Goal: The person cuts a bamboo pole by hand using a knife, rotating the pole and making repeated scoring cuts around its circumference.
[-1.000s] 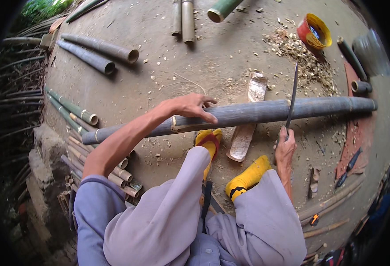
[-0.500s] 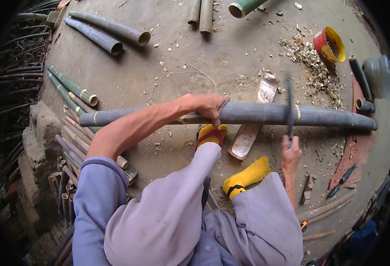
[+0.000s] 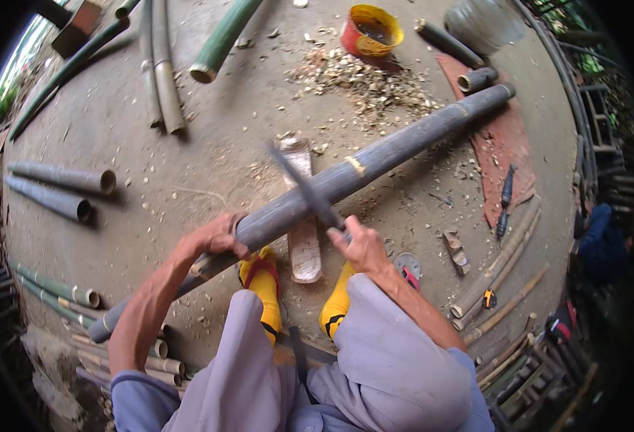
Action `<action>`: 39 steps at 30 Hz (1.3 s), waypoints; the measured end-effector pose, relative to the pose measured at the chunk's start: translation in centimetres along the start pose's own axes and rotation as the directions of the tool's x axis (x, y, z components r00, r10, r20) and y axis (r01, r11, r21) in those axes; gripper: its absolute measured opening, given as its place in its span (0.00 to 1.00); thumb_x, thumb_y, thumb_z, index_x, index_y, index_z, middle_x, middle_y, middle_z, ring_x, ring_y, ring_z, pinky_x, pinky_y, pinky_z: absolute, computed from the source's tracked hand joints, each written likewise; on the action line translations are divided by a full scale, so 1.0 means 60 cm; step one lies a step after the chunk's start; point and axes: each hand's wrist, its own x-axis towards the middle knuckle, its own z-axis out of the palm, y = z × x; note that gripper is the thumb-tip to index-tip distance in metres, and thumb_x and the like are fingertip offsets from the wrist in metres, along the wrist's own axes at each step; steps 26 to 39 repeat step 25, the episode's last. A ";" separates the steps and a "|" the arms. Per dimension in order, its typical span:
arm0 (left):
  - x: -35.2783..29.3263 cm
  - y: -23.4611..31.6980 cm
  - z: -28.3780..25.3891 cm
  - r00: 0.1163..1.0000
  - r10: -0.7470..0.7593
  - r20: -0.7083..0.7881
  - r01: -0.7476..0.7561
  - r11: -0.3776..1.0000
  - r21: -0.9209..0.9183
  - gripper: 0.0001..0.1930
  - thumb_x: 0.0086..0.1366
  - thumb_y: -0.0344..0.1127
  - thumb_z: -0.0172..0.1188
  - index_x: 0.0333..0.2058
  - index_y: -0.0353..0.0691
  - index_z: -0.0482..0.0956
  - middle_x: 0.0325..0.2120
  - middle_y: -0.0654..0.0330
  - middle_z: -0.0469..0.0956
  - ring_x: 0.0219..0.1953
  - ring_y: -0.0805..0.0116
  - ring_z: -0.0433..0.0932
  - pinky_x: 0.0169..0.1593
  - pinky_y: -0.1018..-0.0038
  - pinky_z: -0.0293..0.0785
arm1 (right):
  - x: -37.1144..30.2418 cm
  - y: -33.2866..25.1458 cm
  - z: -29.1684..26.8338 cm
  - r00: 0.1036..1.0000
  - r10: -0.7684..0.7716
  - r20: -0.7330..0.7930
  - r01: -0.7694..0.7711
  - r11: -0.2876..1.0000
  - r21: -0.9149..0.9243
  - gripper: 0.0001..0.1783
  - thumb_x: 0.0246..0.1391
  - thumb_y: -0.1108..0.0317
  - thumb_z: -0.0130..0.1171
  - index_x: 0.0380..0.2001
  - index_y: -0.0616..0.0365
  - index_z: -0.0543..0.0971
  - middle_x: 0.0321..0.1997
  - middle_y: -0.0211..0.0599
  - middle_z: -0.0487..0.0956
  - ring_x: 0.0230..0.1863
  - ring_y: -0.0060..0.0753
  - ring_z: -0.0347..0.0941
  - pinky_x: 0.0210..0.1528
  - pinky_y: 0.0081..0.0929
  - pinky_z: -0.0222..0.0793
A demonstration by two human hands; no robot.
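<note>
A long grey bamboo pole (image 3: 410, 142) runs slantwise from lower left to upper right, crossing over a pale worn wooden block (image 3: 304, 253) on the ground. My left hand (image 3: 220, 236) is closed round the pole, left of the block. In my right hand (image 3: 362, 246) is a machete (image 3: 301, 181), its dark blade somewhat blurred. The blade lies across the pole in this view; whether it touches cannot be made out. A light cut ring shows on the pole, right of the blade. My feet in yellow socks (image 3: 263, 291) are just below the pole.
Beyond the pole lie wood chips (image 3: 363, 83) and a red-yellow bucket (image 3: 353, 39). Green bamboo (image 3: 227, 36) and grey bamboo lengths (image 3: 65, 175) rest farther off and left. At right are a reddish board (image 3: 500, 147), a dark-handled tool (image 3: 506, 193) and thin poles (image 3: 500, 259).
The view has turned to the right. The pole has swung from nearly level to a slant, its right end now farther away. My right hand has brought the machete leftward, nearer my left hand.
</note>
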 end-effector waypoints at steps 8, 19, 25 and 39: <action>0.003 -0.004 -0.009 0.998 -0.038 0.044 0.040 0.998 -0.041 0.38 0.34 0.41 0.74 0.48 0.35 0.76 0.38 0.57 0.80 0.40 0.64 0.77 0.47 0.71 0.73 | 0.032 0.030 -0.046 0.962 0.275 -0.002 -0.270 0.948 0.170 0.30 0.64 0.39 0.45 0.31 0.59 0.69 0.13 0.43 0.73 0.17 0.41 0.76 0.17 0.40 0.70; -0.019 0.056 0.053 0.942 -0.020 -0.336 0.153 0.914 0.376 0.38 0.35 0.43 0.73 0.49 0.35 0.73 0.36 0.46 0.81 0.41 0.49 0.80 0.47 0.61 0.75 | -0.010 0.032 0.013 0.996 -0.069 -0.053 0.066 0.996 -0.053 0.31 0.62 0.36 0.46 0.31 0.57 0.69 0.13 0.42 0.73 0.15 0.40 0.75 0.15 0.39 0.70; -0.016 0.058 0.039 0.966 -0.014 -0.257 0.114 0.919 0.379 0.37 0.38 0.41 0.71 0.50 0.35 0.71 0.36 0.43 0.81 0.42 0.48 0.81 0.47 0.60 0.76 | 0.050 0.102 -0.035 0.897 0.403 -0.182 -0.330 0.883 0.333 0.29 0.64 0.38 0.44 0.36 0.58 0.70 0.13 0.30 0.71 0.11 0.31 0.67 0.09 0.32 0.63; -0.016 0.058 0.039 0.966 -0.014 -0.257 0.114 0.919 0.379 0.37 0.38 0.41 0.71 0.50 0.35 0.71 0.36 0.43 0.81 0.42 0.48 0.81 0.47 0.60 0.76 | 0.050 0.102 -0.035 0.897 0.403 -0.182 -0.330 0.883 0.333 0.29 0.64 0.38 0.44 0.36 0.58 0.70 0.13 0.30 0.71 0.11 0.31 0.67 0.09 0.32 0.63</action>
